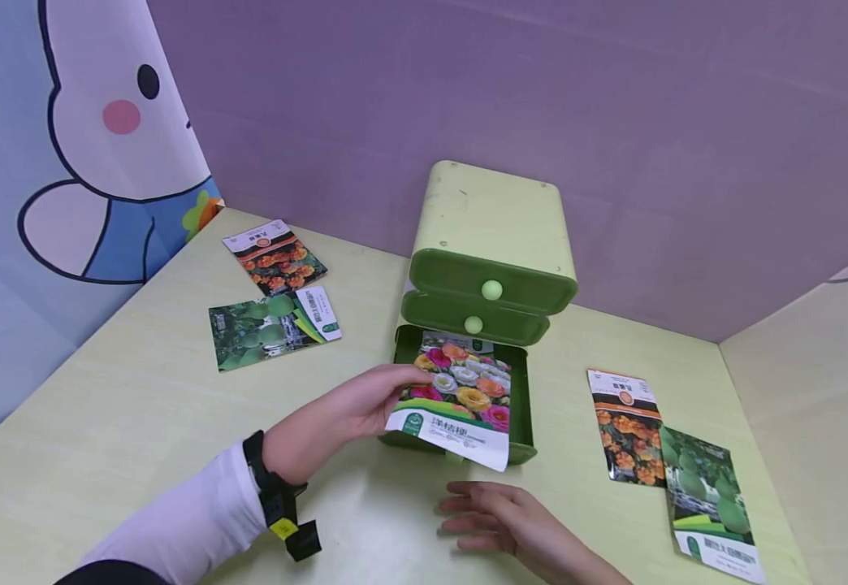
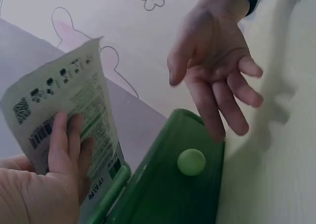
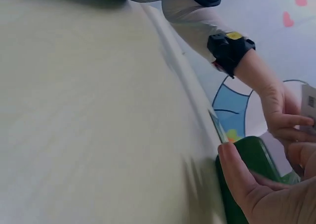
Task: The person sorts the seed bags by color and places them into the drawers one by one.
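Evidently, we pinch the flower packet [image 1: 464, 394] over the bottom drawer [image 1: 522, 410] with our left hand [image 1: 374, 398]; our right hand [image 1: 500, 522] hangs near, fingers loosely extended.

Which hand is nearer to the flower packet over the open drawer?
Left hand. It grips the packet at its edge; the right hand is apart, in front of the drawer.
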Demonstrator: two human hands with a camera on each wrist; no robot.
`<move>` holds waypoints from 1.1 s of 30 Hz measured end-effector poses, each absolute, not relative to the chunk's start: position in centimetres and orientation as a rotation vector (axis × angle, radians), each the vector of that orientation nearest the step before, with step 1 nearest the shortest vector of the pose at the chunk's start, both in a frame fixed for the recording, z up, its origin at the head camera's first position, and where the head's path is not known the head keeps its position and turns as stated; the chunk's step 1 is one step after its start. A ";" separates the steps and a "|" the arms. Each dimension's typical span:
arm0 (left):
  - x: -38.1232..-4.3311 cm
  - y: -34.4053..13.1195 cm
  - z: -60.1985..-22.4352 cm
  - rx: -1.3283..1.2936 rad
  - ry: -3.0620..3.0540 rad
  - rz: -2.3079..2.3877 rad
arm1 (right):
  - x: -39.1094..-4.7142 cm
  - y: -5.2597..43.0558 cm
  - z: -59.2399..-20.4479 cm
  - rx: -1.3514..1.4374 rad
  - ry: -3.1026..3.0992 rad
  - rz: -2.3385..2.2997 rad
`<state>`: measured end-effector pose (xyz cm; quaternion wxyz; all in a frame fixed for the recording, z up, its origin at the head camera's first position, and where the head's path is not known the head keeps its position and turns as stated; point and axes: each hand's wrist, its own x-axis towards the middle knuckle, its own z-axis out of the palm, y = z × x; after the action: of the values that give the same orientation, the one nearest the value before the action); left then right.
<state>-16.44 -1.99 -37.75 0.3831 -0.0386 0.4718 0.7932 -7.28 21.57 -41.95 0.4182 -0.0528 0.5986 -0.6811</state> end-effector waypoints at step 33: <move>-22.1 1.8 -40.8 -0.322 1.279 1.914 | -10.4 19.7 -44.4 0.129 1.520 -1.876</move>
<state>-22.12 1.77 -40.79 0.3973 -0.1270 0.5051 0.7556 -10.38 19.69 -44.43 0.3540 0.0500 0.5878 -0.7258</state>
